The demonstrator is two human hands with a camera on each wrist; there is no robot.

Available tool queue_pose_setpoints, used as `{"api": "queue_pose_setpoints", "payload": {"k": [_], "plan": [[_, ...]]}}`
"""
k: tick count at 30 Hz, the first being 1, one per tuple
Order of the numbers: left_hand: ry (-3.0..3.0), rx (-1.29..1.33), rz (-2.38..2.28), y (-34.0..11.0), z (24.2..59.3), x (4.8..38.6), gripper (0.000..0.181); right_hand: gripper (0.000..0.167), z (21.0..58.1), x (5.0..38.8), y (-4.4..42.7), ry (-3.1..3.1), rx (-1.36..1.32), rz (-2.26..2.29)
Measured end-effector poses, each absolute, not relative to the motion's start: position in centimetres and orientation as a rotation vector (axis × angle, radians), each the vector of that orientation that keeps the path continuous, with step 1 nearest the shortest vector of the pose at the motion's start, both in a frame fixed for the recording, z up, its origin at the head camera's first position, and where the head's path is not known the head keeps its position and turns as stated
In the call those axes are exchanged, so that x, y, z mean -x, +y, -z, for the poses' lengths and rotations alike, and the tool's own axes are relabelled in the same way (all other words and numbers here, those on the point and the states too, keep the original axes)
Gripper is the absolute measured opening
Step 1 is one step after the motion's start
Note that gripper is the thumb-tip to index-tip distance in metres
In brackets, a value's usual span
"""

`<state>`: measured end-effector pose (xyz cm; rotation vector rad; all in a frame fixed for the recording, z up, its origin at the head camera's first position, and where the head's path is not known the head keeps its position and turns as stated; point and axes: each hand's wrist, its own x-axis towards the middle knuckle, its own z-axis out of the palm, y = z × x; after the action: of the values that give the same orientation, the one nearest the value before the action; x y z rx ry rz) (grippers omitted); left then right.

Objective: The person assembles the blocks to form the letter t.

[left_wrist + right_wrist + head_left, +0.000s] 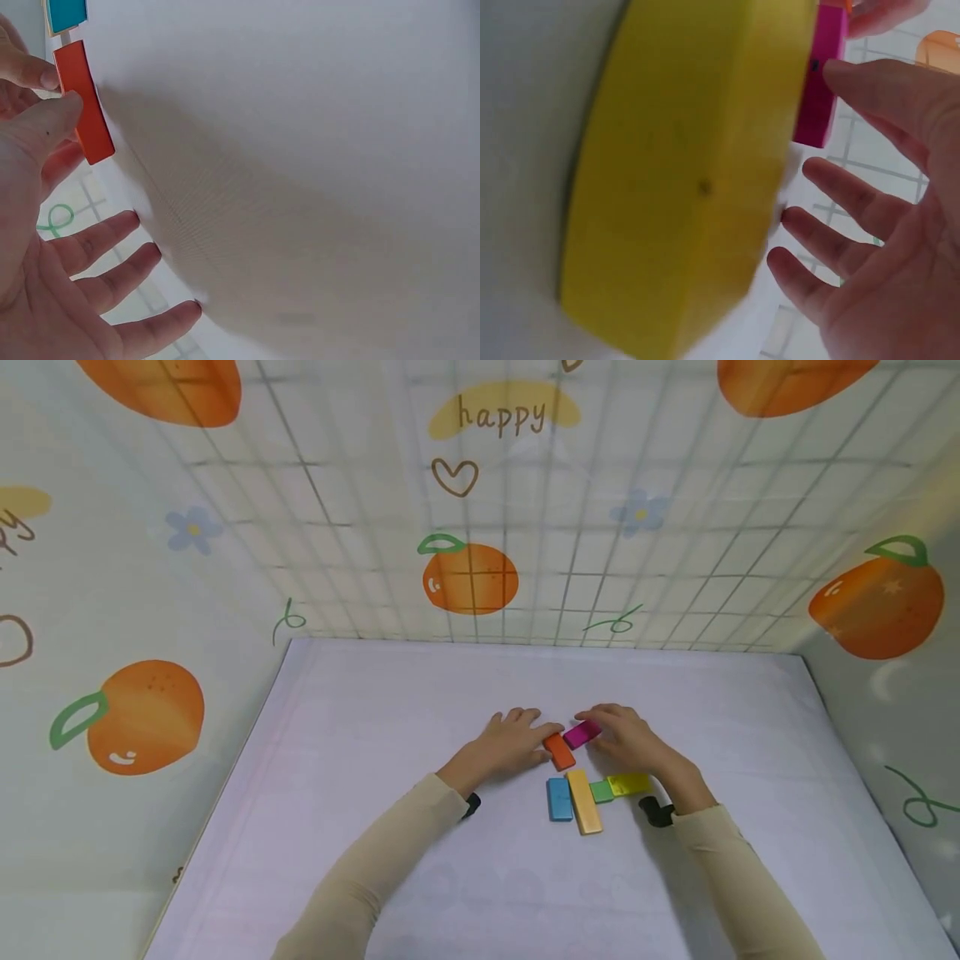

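Between its thumb and index finger, my left hand (513,739) pinches an orange block (558,752); the left wrist view shows the thumb across the orange block's face (91,124) and the other fingers spread. My right hand (626,739) holds a magenta block (582,733) by thumb and index finger, its other fingers apart from it in the right wrist view. The near ends of the orange and magenta blocks almost meet. Closer to the person lie a blue block (558,800), a longer golden-yellow block (584,802), a green block (602,792) and a yellow block (628,784), set side by side.
All the blocks are on a white table (360,718). A curtain (360,552) printed with oranges hangs behind the table's far edge and along its sides. Black wrist straps (657,812) sit on both arms.
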<state>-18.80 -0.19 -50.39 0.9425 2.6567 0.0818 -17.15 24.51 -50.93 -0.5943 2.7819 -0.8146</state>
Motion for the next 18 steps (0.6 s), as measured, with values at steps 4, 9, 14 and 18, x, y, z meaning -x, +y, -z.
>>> {"api": "queue_pose_setpoints", "payload": {"k": [4, 9, 14, 18], "plan": [[2.674, -0.956, -0.058, -0.08, 50.53, 18.83, 0.056, 0.048, 51.23, 17.32, 24.31, 2.783, 0.553, 0.740], [2.701, -0.980, -0.028, 0.10, 50.62, 18.89, 0.055, 0.047, 51.26, 17.38, 24.13, 2.813, 0.575, 0.690], [2.715, -0.994, -0.006, 0.16, 50.71, 18.96, 0.052, 0.045, 51.23, 17.45, 24.07, 2.838, 0.603, 0.669], [2.722, -1.004, 0.003, 0.09, 50.73, 19.05, 0.050, 0.043, 51.19, 17.44, 24.07, 2.839, 0.578, 0.679]]}}
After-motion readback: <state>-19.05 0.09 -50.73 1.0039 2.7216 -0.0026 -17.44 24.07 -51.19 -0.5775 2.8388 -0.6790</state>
